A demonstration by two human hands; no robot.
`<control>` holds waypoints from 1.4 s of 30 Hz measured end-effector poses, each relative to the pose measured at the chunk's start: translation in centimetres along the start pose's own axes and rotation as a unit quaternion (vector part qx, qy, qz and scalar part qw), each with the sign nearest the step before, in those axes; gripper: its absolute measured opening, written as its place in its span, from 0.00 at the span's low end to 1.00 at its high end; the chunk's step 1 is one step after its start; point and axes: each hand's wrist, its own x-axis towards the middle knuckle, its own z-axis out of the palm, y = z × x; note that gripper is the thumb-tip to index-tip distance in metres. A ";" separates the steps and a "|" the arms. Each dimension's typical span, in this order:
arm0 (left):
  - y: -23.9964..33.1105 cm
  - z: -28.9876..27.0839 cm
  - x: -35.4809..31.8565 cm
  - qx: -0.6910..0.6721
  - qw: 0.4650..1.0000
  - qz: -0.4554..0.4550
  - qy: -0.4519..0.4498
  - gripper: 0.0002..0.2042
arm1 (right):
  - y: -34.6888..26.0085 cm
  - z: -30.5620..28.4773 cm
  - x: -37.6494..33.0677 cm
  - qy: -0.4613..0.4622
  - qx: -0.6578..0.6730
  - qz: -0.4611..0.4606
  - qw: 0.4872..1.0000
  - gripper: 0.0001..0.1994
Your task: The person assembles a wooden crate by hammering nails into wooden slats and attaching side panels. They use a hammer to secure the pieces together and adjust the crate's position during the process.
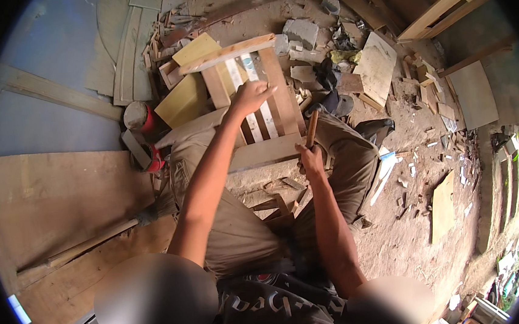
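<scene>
Between my knees is a slatted wooden frame point(283, 93), with wide brown boards and two narrow whitish slats point(258, 89). A thick rail point(226, 53) crosses its far end and another board point(265, 153) its near end. My left hand point(251, 97) is closed over the slats, thumb and fingers drawn together; anything small inside is hidden. Beside the frame's near right corner, my right hand point(312, 160) is wrapped round a wooden-handled tool point(313, 127). Its handle points up and away from me, and I cannot make out a head on it.
Yellowish boards point(180, 101) lie behind the frame at left. Red buckets point(156, 161) stand by my left knee, near a large plywood sheet point(60, 187). Rubble, a pale panel point(377, 67) and wood scraps cover the dirt floor at right, with a thin board point(443, 207).
</scene>
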 end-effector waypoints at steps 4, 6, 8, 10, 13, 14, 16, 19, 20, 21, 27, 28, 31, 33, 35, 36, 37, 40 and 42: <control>-6.4 -2.8 -6.2 0.185 0.963 0.122 0.156 0.28 | 0.5 -1.1 3.3 0.028 0.038 0.076 0.996 0.12; -9.8 -4.4 -7.2 0.276 0.919 0.214 0.182 0.27 | 0.6 -0.9 3.6 0.043 0.056 0.124 0.990 0.11; -10.3 -4.2 -6.5 0.257 0.942 0.140 0.166 0.25 | -0.3 -0.4 3.7 0.037 0.079 0.174 0.981 0.11; -10.9 -3.4 -4.7 0.288 0.943 0.059 0.159 0.23 | -0.1 -0.1 4.2 0.020 0.106 0.170 0.980 0.12; -11.8 -1.8 -4.8 0.286 0.928 0.088 0.224 0.22 | -0.3 0.0 3.9 0.004 0.104 0.139 0.985 0.21; -11.9 -1.5 -5.0 0.282 0.922 0.096 0.247 0.22 | -0.3 0.1 3.5 0.025 0.089 0.122 0.988 0.25; -12.1 -0.9 -5.6 0.263 0.919 0.105 0.272 0.26 | -0.1 0.4 2.6 0.064 0.059 0.092 0.992 0.32; -10.6 1.3 -7.1 0.205 0.929 0.107 0.288 0.32 | 2.2 -1.8 3.4 0.095 -0.055 0.061 0.992 0.39; -9.2 3.2 -8.1 0.198 0.925 0.108 0.307 0.30 | 3.1 -2.9 3.3 0.119 -0.086 0.038 0.988 0.39; -9.7 4.2 -9.9 0.183 0.934 0.064 0.300 0.31 | 1.8 -1.9 1.7 0.105 -0.078 0.028 0.991 0.38; -11.0 8.6 -12.5 -0.365 0.846 -0.328 0.209 0.37 | 0.0 -1.2 0.1 0.064 -0.046 0.050 0.996 0.37; -8.3 9.1 -12.9 -0.472 0.769 -0.396 0.171 0.37 | 0.4 -2.1 0.2 0.067 -0.049 0.063 0.994 0.37; -9.6 9.0 -13.3 -0.603 0.700 -0.350 0.154 0.34 | 0.7 -1.4 0.6 0.028 -0.041 0.096 0.994 0.37; -11.4 9.5 -13.0 -0.655 0.663 -0.326 0.157 0.28 | 0.6 -0.9 0.6 0.019 -0.039 0.079 0.996 0.35; -11.8 9.9 -12.9 -0.661 0.676 -0.290 0.147 0.26 | 1.3 -1.0 0.9 0.015 -0.013 0.071 0.997 0.36; -11.8 10.1 -13.1 -0.663 0.682 -0.273 0.142 0.24 | 1.6 -1.1 1.0 0.013 0.001 0.068 0.998 0.37; -11.6 10.5 -13.4 -0.668 0.676 -0.271 0.153 0.23 | 1.5 -1.6 1.0 0.001 0.010 0.078 0.997 0.34; -11.7 11.8 -13.9 -0.681 0.661 -0.256 0.184 0.19 | 3.1 -2.1 1.3 -0.023 0.085 0.069 0.994 0.28; -11.9 12.7 -14.8 -0.693 0.652 -0.237 0.193 0.18 | 3.9 -2.2 1.1 0.002 0.105 0.078 0.991 0.21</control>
